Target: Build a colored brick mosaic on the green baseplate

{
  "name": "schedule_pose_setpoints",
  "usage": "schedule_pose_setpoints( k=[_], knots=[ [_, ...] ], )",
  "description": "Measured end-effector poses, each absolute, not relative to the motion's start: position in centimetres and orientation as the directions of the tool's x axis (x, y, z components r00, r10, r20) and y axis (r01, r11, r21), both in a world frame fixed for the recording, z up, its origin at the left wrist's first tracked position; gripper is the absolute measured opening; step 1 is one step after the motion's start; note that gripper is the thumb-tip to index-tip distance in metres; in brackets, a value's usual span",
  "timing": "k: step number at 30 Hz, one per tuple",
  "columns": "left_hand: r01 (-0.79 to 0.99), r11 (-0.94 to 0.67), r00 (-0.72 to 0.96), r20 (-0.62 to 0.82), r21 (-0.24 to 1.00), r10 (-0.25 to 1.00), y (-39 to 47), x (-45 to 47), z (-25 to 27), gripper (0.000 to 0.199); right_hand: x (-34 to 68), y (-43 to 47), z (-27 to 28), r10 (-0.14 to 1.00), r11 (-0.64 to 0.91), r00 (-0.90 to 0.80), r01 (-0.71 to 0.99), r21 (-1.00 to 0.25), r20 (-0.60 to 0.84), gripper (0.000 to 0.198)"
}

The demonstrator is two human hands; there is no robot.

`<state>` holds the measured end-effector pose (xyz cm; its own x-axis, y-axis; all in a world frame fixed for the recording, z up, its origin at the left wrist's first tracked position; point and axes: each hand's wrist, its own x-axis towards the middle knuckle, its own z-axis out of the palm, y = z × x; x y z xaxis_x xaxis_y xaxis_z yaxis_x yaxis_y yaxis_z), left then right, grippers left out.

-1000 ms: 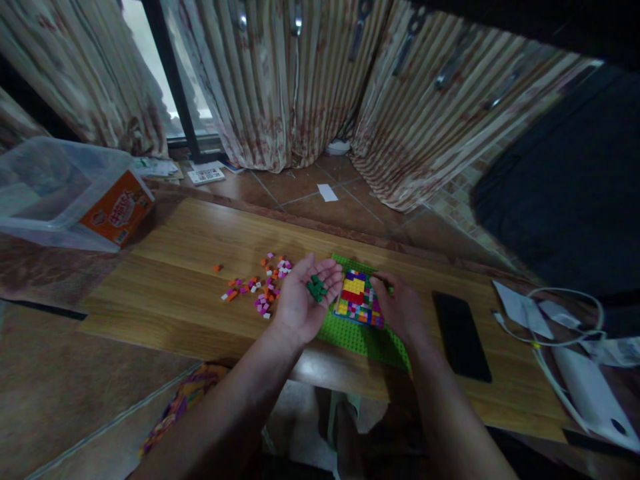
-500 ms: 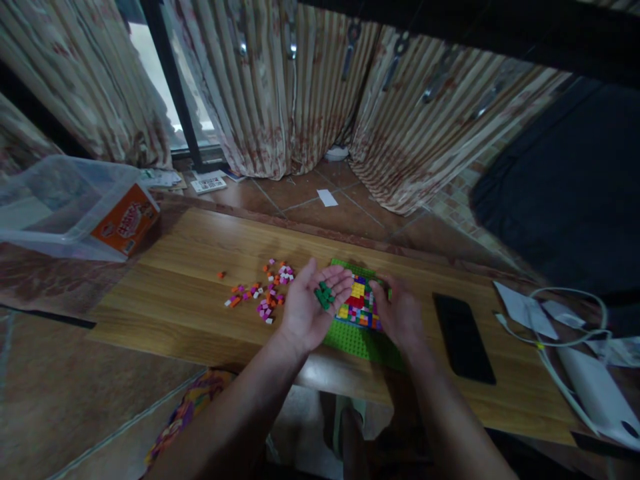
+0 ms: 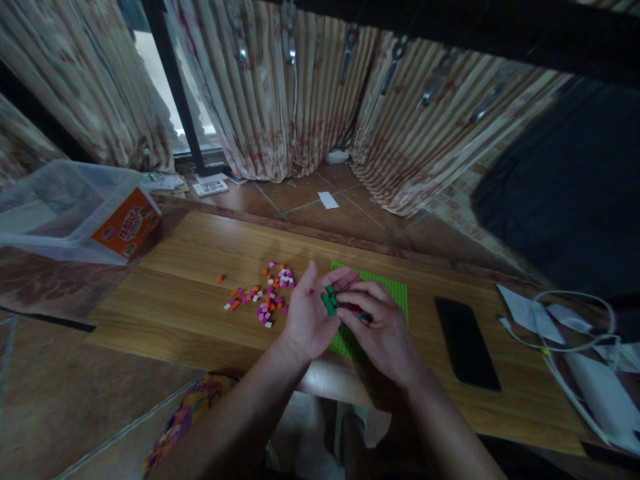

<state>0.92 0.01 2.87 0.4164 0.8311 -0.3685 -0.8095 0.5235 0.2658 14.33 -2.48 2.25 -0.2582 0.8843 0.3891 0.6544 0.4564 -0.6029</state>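
My left hand [image 3: 311, 313] is palm up, with its fingers stretched out and a small heap of green building bricks [image 3: 330, 300] lying in the palm. Over it, my right hand [image 3: 383, 323] has its thumb and fingertips pinched together at the edge of the heap, on a green brick. Beneath both hands lies a green baseplate [image 3: 397, 293] on the wooden table. The multicoloured bricks built on it are mostly hidden by my right hand; a few red and dark ones show between its fingers.
Loose orange, pink and white bricks [image 3: 270, 293] are scattered left of my hands. A clear plastic box [image 3: 75, 200] with an orange label stands at the far left. On the right are a black phone [image 3: 467, 343], a white cable [image 3: 575, 293] and a white device [image 3: 603, 387].
My right hand has moved left and up from the built bricks on the baseplate to the green bricks in my left palm. My left hand has stayed nearly in place.
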Motion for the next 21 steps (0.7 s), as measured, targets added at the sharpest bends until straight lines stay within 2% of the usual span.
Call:
schedule_pose_setpoints(
  k=[5,8,12,15,18,21],
  knots=[
    [-0.8,0.543,0.444,-0.356,0.257,0.822,-0.1,1.2,2.6,0.053,14.0,-2.5,2.4,0.873,0.476,-0.285,0.677,-0.562,0.395,0.011],
    [-0.808,0.526,0.41,-0.39,0.263,0.825,-0.1,1.2,2.6,0.05,15.2,-2.3,2.7,0.889,0.442,-0.233,0.663,-0.605,0.394,0.014],
    [-0.833,0.457,0.281,-0.474,0.312,0.834,0.2,0.9,2.7,0.039,19.3,-1.6,2.5,0.917,0.255,0.069,0.657,-0.71,0.393,0.019],
    [-0.839,0.418,0.208,-0.505,0.347,0.838,0.4,0.6,2.8,0.036,22.0,-1.2,1.8,0.925,0.071,0.244,0.644,-0.762,0.293,0.026],
    [-0.836,0.417,0.205,-0.502,0.357,0.84,0.5,0.5,3.0,0.037,22.7,-1.3,0.9,0.962,0.008,0.202,0.65,-0.76,0.182,0.029],
    [-0.828,0.425,0.21,-0.501,0.365,0.84,0.5,0.5,3.0,0.037,21.9,-1.4,-0.1,0.981,0.05,0.107,0.666,-0.744,0.161,0.027]
  ],
)
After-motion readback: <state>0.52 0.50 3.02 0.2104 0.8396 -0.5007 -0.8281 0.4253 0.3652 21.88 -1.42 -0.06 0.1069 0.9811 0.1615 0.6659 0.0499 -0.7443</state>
